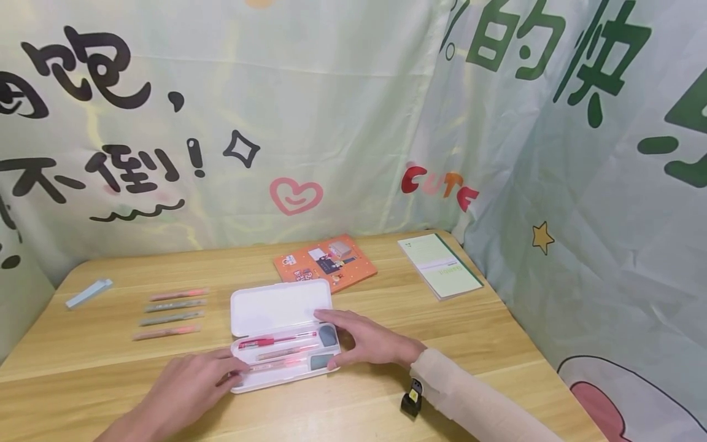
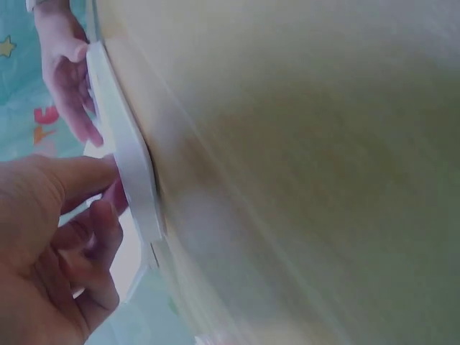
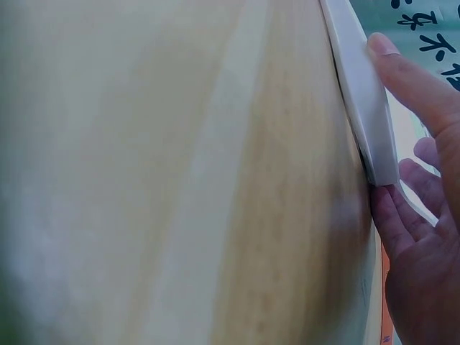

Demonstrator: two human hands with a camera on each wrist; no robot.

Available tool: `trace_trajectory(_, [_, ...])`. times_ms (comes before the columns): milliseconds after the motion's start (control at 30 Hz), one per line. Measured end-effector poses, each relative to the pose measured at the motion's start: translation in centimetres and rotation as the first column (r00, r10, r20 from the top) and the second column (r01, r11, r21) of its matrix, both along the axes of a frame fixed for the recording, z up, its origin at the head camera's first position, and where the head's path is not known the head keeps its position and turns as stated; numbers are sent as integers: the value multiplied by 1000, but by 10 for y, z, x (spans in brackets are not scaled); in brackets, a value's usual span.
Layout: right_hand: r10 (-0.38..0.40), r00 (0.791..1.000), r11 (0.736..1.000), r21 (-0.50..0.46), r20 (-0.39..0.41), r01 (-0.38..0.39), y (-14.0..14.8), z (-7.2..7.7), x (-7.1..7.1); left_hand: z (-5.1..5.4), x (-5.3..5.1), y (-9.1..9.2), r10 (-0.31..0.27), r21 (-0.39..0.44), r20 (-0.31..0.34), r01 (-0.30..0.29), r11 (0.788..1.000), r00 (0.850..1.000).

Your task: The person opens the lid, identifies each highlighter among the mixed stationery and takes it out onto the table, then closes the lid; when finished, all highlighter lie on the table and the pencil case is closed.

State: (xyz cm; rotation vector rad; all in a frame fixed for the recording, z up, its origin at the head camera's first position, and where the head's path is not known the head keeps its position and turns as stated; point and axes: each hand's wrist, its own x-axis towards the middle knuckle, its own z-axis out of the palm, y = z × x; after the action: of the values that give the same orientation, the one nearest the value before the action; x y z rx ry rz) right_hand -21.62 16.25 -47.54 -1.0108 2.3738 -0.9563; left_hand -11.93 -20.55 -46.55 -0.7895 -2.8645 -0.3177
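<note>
Left of the open pencil case (image 1: 280, 307) on the surface (image 1: 326, 420), four pens (image 1: 174, 306) lay side by side. The left hand (image 1: 193, 380) bent its fingers over the case's left end, by a pink pen (image 1: 282, 364) inside; whether it pinched that, I couldn't tell. The right hand (image 1: 369, 339) gripped the case's right end, thumb nearer, fingers spread behind.

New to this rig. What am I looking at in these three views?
No robot here: just a person's two bare hands. The wide view comes from a head-worn camera; the two sideways close-ups come from cameras on each wrist. On the wooden table lie an open white pencil case containing pens, four loose pens, a pale blue strip, an orange booklet and a pale green notebook. The right hand holds the case's right end; the left hand is at its left end, grip unclear.
</note>
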Motion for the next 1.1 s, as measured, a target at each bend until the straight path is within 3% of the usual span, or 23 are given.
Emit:
trace_trajectory(267, [11,1000,1000,2,-21,-11,0,-3,-1,-1,1,6,-13,44,-58,15,999,998])
trace_trajectory(633, [-1,1000,1000,-2,-7,1,0,-1,1,1,-2,9,-4,-37,-45,3,999,999])
trace_trajectory(733, [-1,1000,1000,3,-6,1,1,-2,1,1,-3,10,22,-35,-20,-23,999,1000])
trace_trajectory(833, [5,1000,1000,2,-3,-5,1,-2,0,0,-2,9,48,3,17,-49,999,999])
trace_trajectory(967, [8,1000,1000,-1,-2,-8,0,-1,-1,2,-1,3,38,79,-5,-37,996,999])
trace_trajectory(1033, [7,1000,1000,0,1,-7,0,-1,-1,4,-2,-1,39,132,30,-43,990,999])
trace_trajectory(1100, [4,1000,1000,2,4,-4,0,-1,-1,5,-3,-6,46,191,109,-66,979,993])
